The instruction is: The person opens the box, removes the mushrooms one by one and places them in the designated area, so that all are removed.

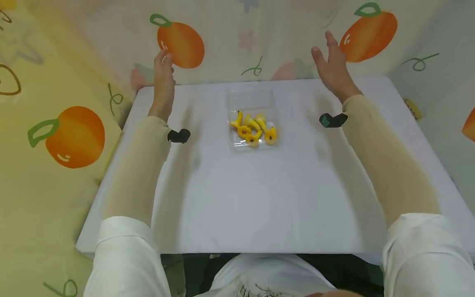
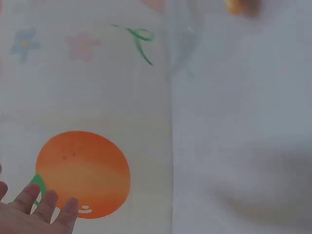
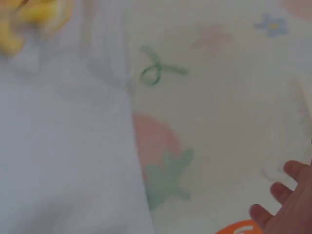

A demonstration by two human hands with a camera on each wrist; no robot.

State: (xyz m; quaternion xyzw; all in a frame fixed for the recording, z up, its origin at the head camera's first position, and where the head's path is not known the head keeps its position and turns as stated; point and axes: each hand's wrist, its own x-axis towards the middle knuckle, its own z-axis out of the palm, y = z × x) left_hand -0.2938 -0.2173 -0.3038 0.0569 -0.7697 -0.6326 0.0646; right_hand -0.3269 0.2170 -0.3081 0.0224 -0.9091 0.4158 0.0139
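Note:
A clear plastic box (image 1: 249,97) lies with its lid folded back at the far middle of the white table (image 1: 259,198). Inside are several small yellow trumpet-shaped pieces (image 1: 253,139) with dark centres. My left hand (image 1: 164,84) is raised over the table's far left, its fingers extended and holding nothing. Over the far right, my right hand (image 1: 335,74) is also lifted, fingers spread, palm bare. Both hands are well apart from the box, one on each side. The left wrist view catches the left fingers (image 2: 45,204); the right wrist view catches the right fingers (image 3: 282,193).
A cloth printed with oranges (image 1: 182,44) hangs behind the table and continues along the left side (image 1: 55,198). Small dark wrist devices sit on the left forearm (image 1: 179,135) and the right forearm (image 1: 333,120). The table's front edge runs close to my body.

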